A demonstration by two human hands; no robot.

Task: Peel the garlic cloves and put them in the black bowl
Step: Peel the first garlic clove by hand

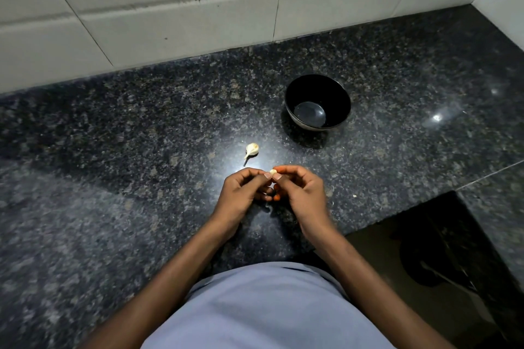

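Left of centre in the frame, a garlic bulb (251, 149) with a thin stalk lies on the dark speckled counter (113, 136). Just below and right of it, at mid-frame, the left hand (242, 193) and right hand (297, 191) meet fingertip to fingertip, both curled and pinching a small pale garlic clove (273, 172) between them (whether its skin is on is hard to tell). Up and to the right stands the black bowl (318, 101), apparently with nothing inside, well apart from the hands.
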